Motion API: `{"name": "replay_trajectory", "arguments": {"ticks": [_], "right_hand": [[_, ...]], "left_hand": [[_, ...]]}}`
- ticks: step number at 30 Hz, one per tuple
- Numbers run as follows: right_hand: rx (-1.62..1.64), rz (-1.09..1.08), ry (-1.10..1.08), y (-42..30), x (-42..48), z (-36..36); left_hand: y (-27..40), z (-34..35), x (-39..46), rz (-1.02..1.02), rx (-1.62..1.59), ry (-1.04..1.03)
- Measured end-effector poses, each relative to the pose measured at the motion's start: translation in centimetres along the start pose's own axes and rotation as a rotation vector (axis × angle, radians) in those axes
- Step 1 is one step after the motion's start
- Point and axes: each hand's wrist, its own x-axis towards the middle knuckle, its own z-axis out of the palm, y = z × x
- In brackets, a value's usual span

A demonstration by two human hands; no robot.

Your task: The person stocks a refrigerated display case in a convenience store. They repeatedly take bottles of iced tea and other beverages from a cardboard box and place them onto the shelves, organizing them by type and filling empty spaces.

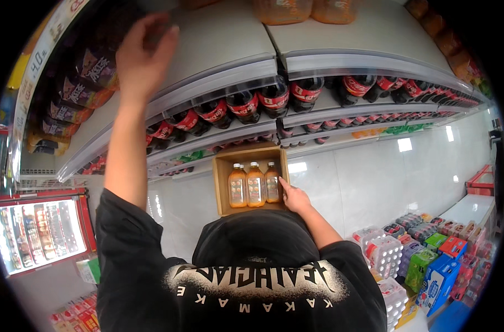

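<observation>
My left hand [142,60] is raised over the upper shelf [218,45], slightly blurred, fingers apart and nothing visible in them. Beside it, dark-labelled drink bottles [90,68] stand in a row at the shelf's left end. Against my body rests an open cardboard box [219,182], with my right hand [296,198] gripping its right side wall. Several orange drink bottles [255,186] with white caps stand upright in the box. The index finger of that hand lies along the rim, close to the rightmost bottle [272,184].
Cola bottles [242,106] with red labels line the shelf below. Large orange bottles [283,10] stand farther back on the upper shelf. A lit drinks fridge [40,232] is at left. Stacked drink packs [417,253] fill the right side of the tiled floor [330,174].
</observation>
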Motion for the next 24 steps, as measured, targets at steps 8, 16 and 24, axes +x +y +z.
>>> {"name": "replay_trajectory", "arguments": {"ticks": [8,16,24], "right_hand": [[0.079,0.030,0.062,0.8,-0.4,0.7],[0.026,0.075,0.006,0.7,-0.5,1.5],[0.081,0.049,0.014,-0.2,-1.2,1.0]], "left_hand": [[-7.0,6.7,13.1,-0.471,-0.309,-0.092],[-14.8,10.9,17.6,-0.064,-0.375,-0.167],[-16.2,8.0,17.1,0.162,-0.302,-0.126]]}}
